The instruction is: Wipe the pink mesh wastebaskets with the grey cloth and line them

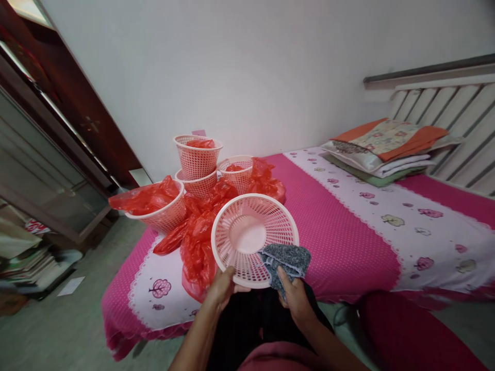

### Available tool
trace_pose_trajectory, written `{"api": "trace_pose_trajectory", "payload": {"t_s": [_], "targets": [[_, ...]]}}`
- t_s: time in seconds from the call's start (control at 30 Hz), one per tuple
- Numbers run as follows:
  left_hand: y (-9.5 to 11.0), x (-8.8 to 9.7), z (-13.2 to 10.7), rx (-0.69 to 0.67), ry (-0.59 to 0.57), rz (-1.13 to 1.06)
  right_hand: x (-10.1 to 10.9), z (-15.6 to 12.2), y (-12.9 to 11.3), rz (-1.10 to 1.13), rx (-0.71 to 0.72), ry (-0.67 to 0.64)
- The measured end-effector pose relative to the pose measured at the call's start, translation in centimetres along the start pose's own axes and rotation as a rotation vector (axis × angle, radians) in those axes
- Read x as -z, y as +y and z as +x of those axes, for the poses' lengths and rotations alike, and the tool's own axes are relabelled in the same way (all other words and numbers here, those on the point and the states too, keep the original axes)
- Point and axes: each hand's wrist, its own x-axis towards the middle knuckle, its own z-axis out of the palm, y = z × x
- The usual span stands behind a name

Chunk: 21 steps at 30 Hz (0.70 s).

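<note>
My left hand [224, 288] grips the near rim of a pink plastic mesh basket [247, 234], tilted so its open mouth faces me. A grey cloth [286, 260] is held by my right hand [296, 299], fingers closed on it, and it is pressed against the basket's lower right rim. Both hands are over the near edge of a bed with a pink dotted cover [340, 232].
Several more pink baskets [197, 154] with red plastic bags [197, 234] sit on the bed's left end. Folded bedding and pillows [382, 149] lie at the far right by a slatted headboard. A dark wooden cabinet [58, 129] stands on the left, with stacked books [27, 263] on the floor.
</note>
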Motion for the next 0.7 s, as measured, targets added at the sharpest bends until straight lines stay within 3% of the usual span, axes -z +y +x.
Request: {"api": "trace_pose_trajectory", "payload": {"t_s": [0.4, 0.7], "targets": [[-2.5, -2.5, -0.1, -0.001, 0.098, -0.137, -2.5, -1.5, 2.4, -0.031, -0.087, -0.111], [-3.7, -3.5, 0.2, -0.038, 0.130, -0.161, -3.0, -2.2, 3.5, -0.046, -0.194, -0.201]]}}
